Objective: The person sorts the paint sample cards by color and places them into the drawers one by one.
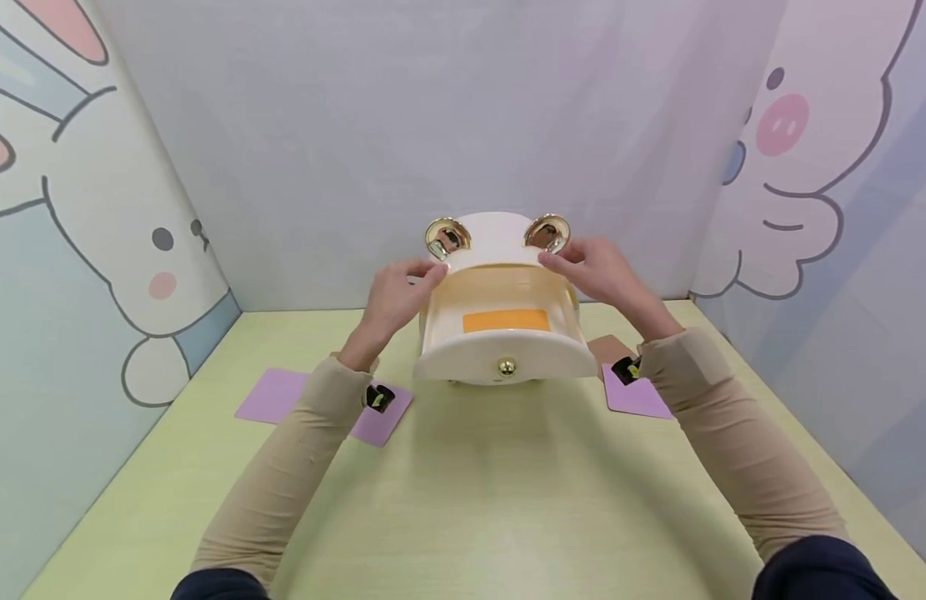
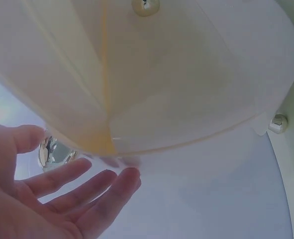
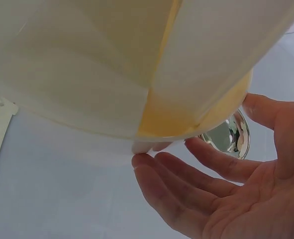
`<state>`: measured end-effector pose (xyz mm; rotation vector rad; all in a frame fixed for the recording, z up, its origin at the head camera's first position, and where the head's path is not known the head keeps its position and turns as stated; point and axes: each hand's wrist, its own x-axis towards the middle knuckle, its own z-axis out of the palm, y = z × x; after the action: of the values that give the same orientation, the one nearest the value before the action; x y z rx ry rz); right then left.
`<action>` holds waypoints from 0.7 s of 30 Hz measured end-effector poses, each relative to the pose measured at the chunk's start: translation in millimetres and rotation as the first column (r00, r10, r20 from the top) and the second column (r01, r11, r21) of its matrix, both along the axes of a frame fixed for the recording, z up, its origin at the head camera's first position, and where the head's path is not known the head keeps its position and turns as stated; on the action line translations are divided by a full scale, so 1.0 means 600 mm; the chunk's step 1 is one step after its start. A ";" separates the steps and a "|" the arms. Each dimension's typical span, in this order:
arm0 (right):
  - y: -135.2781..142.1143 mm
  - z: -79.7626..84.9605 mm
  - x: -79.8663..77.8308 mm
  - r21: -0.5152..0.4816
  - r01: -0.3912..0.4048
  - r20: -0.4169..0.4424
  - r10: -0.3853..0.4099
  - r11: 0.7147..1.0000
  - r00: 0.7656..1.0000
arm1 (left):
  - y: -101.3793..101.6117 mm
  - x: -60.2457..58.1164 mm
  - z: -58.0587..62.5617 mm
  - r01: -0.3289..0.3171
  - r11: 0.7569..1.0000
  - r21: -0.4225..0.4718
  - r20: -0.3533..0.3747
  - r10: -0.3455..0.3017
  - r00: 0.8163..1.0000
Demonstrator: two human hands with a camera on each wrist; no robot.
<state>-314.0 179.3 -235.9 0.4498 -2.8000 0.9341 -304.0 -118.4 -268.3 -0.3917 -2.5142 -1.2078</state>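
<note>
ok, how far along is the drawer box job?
Done, it seems: the drawer stands open, an orange piece inside. In hand: left hand and right hand hold the white box near its top. Remaining, probably: shutting the drawer, perhaps handling the purple cards lying on the table.

Shining bright and even from overhead in the head view, laying soft shadows on the table (image 1: 523, 525) below the drawer (image 1: 463, 358) and sleeves (image 1: 282, 475), glinting off the knob (image 1: 507, 367). Looking dim, hazy and soft in both wrist views.

Seemingly free passage above drawer (image 1: 463, 355)
</note>
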 end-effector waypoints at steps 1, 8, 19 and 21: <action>0.000 -0.001 0.000 -0.002 0.002 0.001 -0.002 1.000 1.000 | -0.004 0.000 0.001 -0.007 1.000 -0.005 0.003 0.007 1.000; 0.002 0.001 0.004 0.003 0.013 0.017 -0.013 1.000 1.000 | -0.066 0.014 -0.012 -0.047 0.995 -0.093 0.069 0.054 0.996; 0.014 -0.003 0.010 -0.010 0.028 0.007 -0.028 1.000 1.000 | -0.167 0.054 -0.117 0.082 0.852 -0.517 0.474 0.204 0.857; 0.015 -0.004 0.010 -0.008 0.034 0.006 -0.034 0.999 0.999 | -0.176 0.065 -0.138 0.091 0.852 -0.516 0.505 0.217 0.835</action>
<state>-307.9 188.5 -238.1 0.3979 -2.7988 0.9400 -265.0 -223.7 -351.2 -0.0653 -3.3324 -0.6303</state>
